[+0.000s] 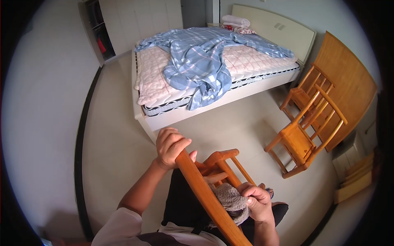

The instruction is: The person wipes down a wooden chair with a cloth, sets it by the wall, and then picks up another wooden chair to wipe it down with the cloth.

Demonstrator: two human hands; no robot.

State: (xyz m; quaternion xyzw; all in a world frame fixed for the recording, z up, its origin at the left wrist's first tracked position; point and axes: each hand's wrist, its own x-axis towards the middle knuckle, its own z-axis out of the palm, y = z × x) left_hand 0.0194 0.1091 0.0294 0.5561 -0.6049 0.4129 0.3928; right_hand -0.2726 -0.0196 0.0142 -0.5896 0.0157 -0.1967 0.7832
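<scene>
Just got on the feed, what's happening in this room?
A seated person's left hand grips an orange-brown wooden chair, held tilted over the lap. The right hand holds a grey fluffy cloth against it. Two similar wooden chairs stand to the right, one nearer and one behind. Ahead is a white-framed bed with a rumpled blue plaid blanket.

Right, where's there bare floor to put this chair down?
Floor lies bare between the bed and the nearer standing chair, and left of the bed, up to the black baseboard. It is crowded around the right hand, with the gray cloth and held chair, and by the leaning board.
</scene>
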